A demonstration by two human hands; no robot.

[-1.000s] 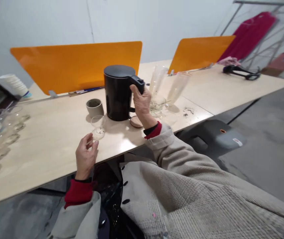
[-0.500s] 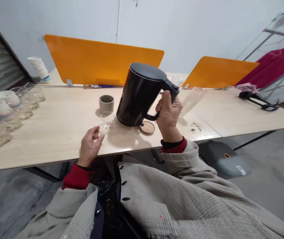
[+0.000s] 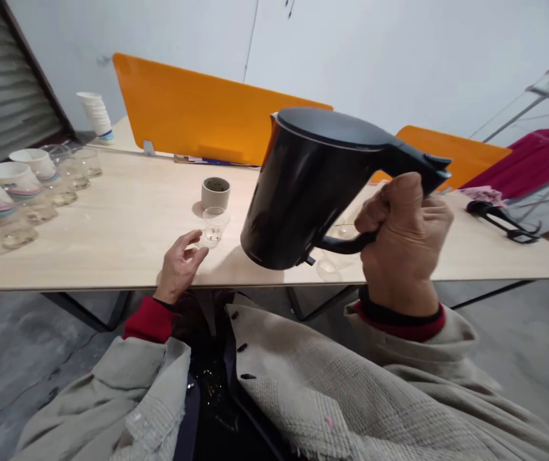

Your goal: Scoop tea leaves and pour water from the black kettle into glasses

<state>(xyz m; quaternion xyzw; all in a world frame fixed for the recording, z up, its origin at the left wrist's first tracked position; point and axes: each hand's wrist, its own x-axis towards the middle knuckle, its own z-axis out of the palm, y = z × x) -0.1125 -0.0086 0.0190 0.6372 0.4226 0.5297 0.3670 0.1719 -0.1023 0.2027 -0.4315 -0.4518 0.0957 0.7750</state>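
One black electric kettle (image 3: pixel 298 192) up off the pale wooden table (image 3: pixel 125 237) and hanging right in front of us, clamped in the right hand (image 3: pixel 403 240), fingers (image 3: pixel 389 208) curled tight round the black handle (image 3: pixel 346 243)! Look at that tilt: the long axis leans, with the lid (image 3: pixel 332 125) up and to the right, the base down and to the left, pointing toward the clear glass tumbler (image 3: pixel 215 224). The left hand (image 3: pixel 180 266) is open, fingers spread, right by the table edge and just beside that tumbler, apparently not touching it. Danger spot here: all that weight hangs from one grip, so a slipping handle or a tiring wrist could drop the kettle, and a swing of the base could knock the thin tumbler over. Further out, a grey ceramic cup (image 3: pixel 215 193) just behind the tumbler, another clear glass (image 3: pixel 328 269) below the kettle, a row of glasses (image 3: pixel 65 179) and striped bowls (image 3: pixel 12 179) away to the left, and an orange divider (image 3: pixel 197 109) across the back
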